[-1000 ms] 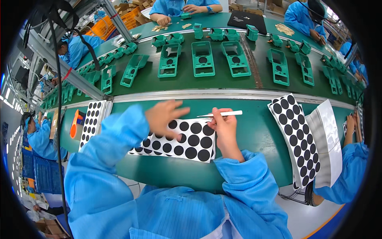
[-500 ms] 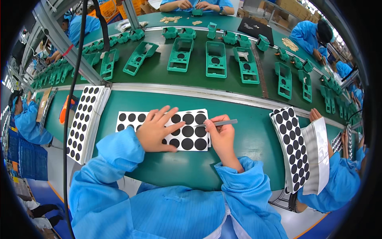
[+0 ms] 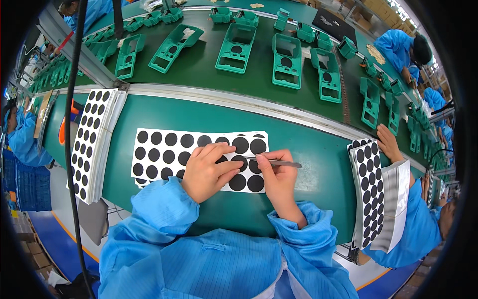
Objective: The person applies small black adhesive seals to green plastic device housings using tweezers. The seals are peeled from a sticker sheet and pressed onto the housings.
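Observation:
A white sheet of black round stickers (image 3: 168, 157) lies on the green worktop, with another sheet's edge showing under it. My left hand (image 3: 206, 169) rests on the sheet, its fingers drawn closer together but not wrapped round anything visible. Its index fingertip and thumb lie beside one black round sticker (image 3: 239, 160). In my right hand (image 3: 280, 177), closed in a pinch, are metal tweezers (image 3: 286, 163) pointing left. Their tip reaches that sticker's right edge; whether it has lifted the sticker, I cannot tell.
Stacks of sticker sheets stand at left (image 3: 92, 144) and right (image 3: 366, 192). A co-worker's hand (image 3: 389, 143) is beside the right stack. Beyond a metal rail (image 3: 224, 97), green plastic housings (image 3: 236, 48) line a conveyor. A black cable (image 3: 74, 124) hangs at the left.
My left hand has gone from spread flat to fingers drawn in, nearer the tweezers' tip. More of the sheet's left part shows. The whole view has shifted slightly.

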`<action>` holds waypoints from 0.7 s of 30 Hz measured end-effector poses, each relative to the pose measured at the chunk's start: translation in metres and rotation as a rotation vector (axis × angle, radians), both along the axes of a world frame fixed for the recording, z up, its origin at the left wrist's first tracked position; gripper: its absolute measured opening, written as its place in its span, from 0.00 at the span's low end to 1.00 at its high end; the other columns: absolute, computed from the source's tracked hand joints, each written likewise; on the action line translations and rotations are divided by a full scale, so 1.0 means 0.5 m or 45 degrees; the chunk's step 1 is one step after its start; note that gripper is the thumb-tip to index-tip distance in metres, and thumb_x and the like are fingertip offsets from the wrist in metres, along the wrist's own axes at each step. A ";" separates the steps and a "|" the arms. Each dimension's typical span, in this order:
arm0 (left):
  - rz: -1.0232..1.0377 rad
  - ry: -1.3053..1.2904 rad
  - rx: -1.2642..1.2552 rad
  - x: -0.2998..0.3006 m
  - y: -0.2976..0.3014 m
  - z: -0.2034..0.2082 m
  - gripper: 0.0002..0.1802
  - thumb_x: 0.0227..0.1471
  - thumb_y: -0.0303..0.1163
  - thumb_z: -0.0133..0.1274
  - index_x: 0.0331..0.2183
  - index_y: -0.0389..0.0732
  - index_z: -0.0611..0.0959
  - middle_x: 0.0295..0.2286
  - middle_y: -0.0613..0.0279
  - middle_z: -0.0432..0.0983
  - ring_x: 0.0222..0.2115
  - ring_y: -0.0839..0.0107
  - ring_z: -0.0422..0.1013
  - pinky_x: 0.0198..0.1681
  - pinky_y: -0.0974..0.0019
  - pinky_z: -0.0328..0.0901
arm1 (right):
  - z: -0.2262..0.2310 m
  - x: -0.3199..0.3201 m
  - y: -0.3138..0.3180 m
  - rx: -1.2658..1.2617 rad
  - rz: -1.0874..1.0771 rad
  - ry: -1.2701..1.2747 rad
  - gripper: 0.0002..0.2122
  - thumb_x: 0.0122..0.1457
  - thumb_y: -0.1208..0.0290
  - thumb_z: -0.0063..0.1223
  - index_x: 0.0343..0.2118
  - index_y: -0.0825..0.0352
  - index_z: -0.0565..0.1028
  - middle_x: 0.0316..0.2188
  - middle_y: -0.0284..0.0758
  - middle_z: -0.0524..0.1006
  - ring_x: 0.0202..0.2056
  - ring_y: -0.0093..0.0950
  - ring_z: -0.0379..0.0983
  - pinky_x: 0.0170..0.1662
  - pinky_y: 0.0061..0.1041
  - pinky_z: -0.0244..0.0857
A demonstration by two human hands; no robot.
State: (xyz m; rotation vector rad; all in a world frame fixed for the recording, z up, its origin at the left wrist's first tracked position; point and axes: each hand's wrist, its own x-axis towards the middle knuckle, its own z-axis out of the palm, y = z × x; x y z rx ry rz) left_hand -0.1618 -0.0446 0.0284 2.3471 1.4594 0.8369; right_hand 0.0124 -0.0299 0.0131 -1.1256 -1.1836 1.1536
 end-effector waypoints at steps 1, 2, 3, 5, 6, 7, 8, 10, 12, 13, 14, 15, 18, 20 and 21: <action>0.033 -0.017 0.000 0.002 0.000 -0.003 0.09 0.37 0.32 0.58 0.29 0.50 0.83 0.37 0.65 0.72 0.42 0.63 0.66 0.38 0.62 0.60 | -0.001 0.002 0.000 -0.027 0.026 0.007 0.06 0.51 0.75 0.54 0.27 0.70 0.69 0.22 0.33 0.74 0.23 0.15 0.69 0.25 0.13 0.62; 0.030 -0.016 -0.007 0.003 0.001 -0.003 0.09 0.37 0.32 0.58 0.29 0.50 0.83 0.37 0.65 0.72 0.42 0.63 0.66 0.38 0.62 0.60 | 0.000 0.004 0.001 -0.035 0.023 0.007 0.06 0.51 0.75 0.54 0.27 0.70 0.69 0.22 0.33 0.74 0.23 0.15 0.69 0.25 0.13 0.62; 0.048 -0.022 -0.003 0.004 0.001 -0.001 0.09 0.37 0.32 0.59 0.28 0.50 0.83 0.37 0.66 0.72 0.41 0.63 0.66 0.38 0.62 0.60 | 0.003 0.006 0.004 -0.105 0.000 0.075 0.06 0.51 0.75 0.54 0.27 0.70 0.69 0.21 0.33 0.74 0.23 0.15 0.69 0.24 0.12 0.62; 0.065 -0.027 -0.005 0.005 0.000 -0.001 0.09 0.36 0.32 0.59 0.27 0.50 0.84 0.36 0.66 0.72 0.41 0.63 0.66 0.38 0.62 0.60 | 0.007 0.006 0.002 -0.180 -0.025 0.143 0.06 0.51 0.75 0.54 0.27 0.70 0.68 0.21 0.32 0.74 0.23 0.14 0.68 0.24 0.12 0.61; 0.069 -0.027 0.017 0.005 0.002 -0.001 0.08 0.36 0.32 0.59 0.27 0.50 0.83 0.36 0.67 0.72 0.40 0.65 0.66 0.36 0.64 0.59 | 0.010 0.002 0.000 -0.157 -0.036 0.121 0.06 0.51 0.76 0.54 0.27 0.69 0.68 0.21 0.32 0.73 0.23 0.14 0.67 0.24 0.12 0.61; 0.072 -0.027 0.040 0.005 0.003 -0.001 0.07 0.36 0.32 0.59 0.26 0.50 0.83 0.36 0.68 0.72 0.40 0.67 0.66 0.34 0.65 0.58 | 0.012 -0.001 -0.001 -0.132 -0.046 0.099 0.06 0.51 0.76 0.54 0.27 0.69 0.68 0.20 0.31 0.73 0.22 0.13 0.67 0.24 0.12 0.60; 0.070 -0.027 0.037 0.006 0.004 -0.001 0.07 0.36 0.32 0.59 0.26 0.50 0.83 0.36 0.68 0.72 0.40 0.67 0.66 0.34 0.65 0.58 | 0.013 -0.003 -0.002 -0.135 -0.048 0.099 0.06 0.51 0.76 0.54 0.27 0.69 0.68 0.20 0.31 0.73 0.22 0.13 0.67 0.24 0.12 0.60; 0.085 -0.065 0.005 0.006 0.004 -0.003 0.07 0.36 0.32 0.59 0.25 0.50 0.83 0.35 0.68 0.72 0.40 0.67 0.67 0.34 0.64 0.58 | 0.011 -0.005 -0.003 -0.121 -0.032 0.107 0.06 0.51 0.76 0.54 0.26 0.69 0.68 0.21 0.31 0.73 0.23 0.13 0.67 0.23 0.12 0.60; 0.098 -0.071 0.004 0.005 0.008 -0.002 0.07 0.35 0.32 0.59 0.25 0.50 0.83 0.35 0.69 0.72 0.39 0.67 0.67 0.34 0.64 0.58 | 0.011 -0.005 -0.002 -0.097 -0.027 0.063 0.06 0.51 0.76 0.54 0.27 0.69 0.69 0.22 0.32 0.73 0.23 0.14 0.68 0.24 0.13 0.61; 0.115 -0.077 0.005 0.005 0.008 -0.001 0.07 0.35 0.32 0.59 0.25 0.49 0.82 0.34 0.69 0.72 0.38 0.68 0.67 0.34 0.64 0.58 | 0.012 -0.005 -0.002 -0.071 -0.016 0.019 0.06 0.51 0.76 0.54 0.27 0.70 0.69 0.22 0.33 0.74 0.24 0.16 0.69 0.25 0.14 0.62; 0.116 -0.077 0.004 0.005 0.007 -0.002 0.07 0.35 0.32 0.59 0.25 0.49 0.82 0.34 0.69 0.72 0.38 0.68 0.67 0.34 0.64 0.58 | 0.015 -0.007 -0.006 -0.072 -0.015 0.019 0.06 0.51 0.76 0.54 0.27 0.70 0.69 0.22 0.33 0.74 0.24 0.16 0.69 0.25 0.14 0.62; 0.148 -0.106 -0.055 0.006 0.008 -0.003 0.08 0.36 0.32 0.59 0.26 0.49 0.82 0.34 0.69 0.72 0.37 0.68 0.66 0.34 0.64 0.57 | 0.022 -0.012 -0.011 -0.006 -0.005 -0.037 0.05 0.51 0.76 0.54 0.27 0.70 0.70 0.22 0.33 0.74 0.24 0.18 0.71 0.25 0.15 0.63; 0.188 -0.114 -0.124 0.012 0.013 0.009 0.09 0.36 0.31 0.59 0.27 0.49 0.81 0.34 0.69 0.70 0.35 0.67 0.65 0.36 0.63 0.57 | 0.032 -0.013 -0.011 0.124 0.047 -0.193 0.04 0.51 0.76 0.54 0.26 0.70 0.72 0.23 0.35 0.75 0.25 0.21 0.73 0.27 0.17 0.65; 0.164 -0.053 -0.112 0.009 0.010 0.013 0.10 0.36 0.30 0.59 0.29 0.49 0.81 0.35 0.69 0.68 0.35 0.66 0.63 0.37 0.64 0.57 | 0.040 -0.012 -0.013 0.190 0.086 -0.292 0.04 0.50 0.76 0.55 0.26 0.70 0.73 0.23 0.36 0.75 0.25 0.23 0.74 0.27 0.17 0.66; 0.168 -0.048 -0.096 0.007 0.011 0.013 0.10 0.36 0.30 0.59 0.29 0.49 0.81 0.35 0.69 0.68 0.35 0.66 0.63 0.37 0.64 0.57 | 0.043 -0.013 -0.011 0.201 0.103 -0.329 0.04 0.50 0.76 0.55 0.25 0.70 0.73 0.22 0.37 0.75 0.25 0.24 0.74 0.27 0.18 0.66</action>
